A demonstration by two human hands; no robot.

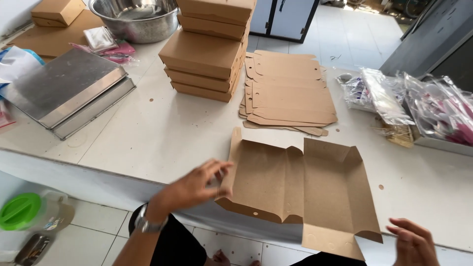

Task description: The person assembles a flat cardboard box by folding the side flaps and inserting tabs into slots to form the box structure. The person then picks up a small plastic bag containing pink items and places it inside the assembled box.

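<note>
Left hand: my left hand (pixel 197 186) grips the left flap of the flat box blank (pixel 300 189), fingers pinching its edge.
Right hand: my right hand (pixel 415 242) hovers open just off the blank's near right corner, fingers spread, holding nothing.
Blank: brown cardboard, lying unfolded at the near edge of the desk (pixel 157 133), its near flap hanging over the edge, only the left side lifting.
Done: by the look of it, a stack of folded boxes (pixel 207 54) stands far left of centre, so several are finished.
Left: this one is barely started, I'd say, and a pile of flat blanks (pixel 288 93) waits just beyond it.
Around: a metal tray (pixel 66 91) far left, a steel bowl (pixel 135 17) behind it, clear plastic packets (pixel 419 101) to the right, a green-lidded jug (pixel 29 213) down on the floor.
In the way: nothing crowds the blank; the packets sit well apart.
</note>
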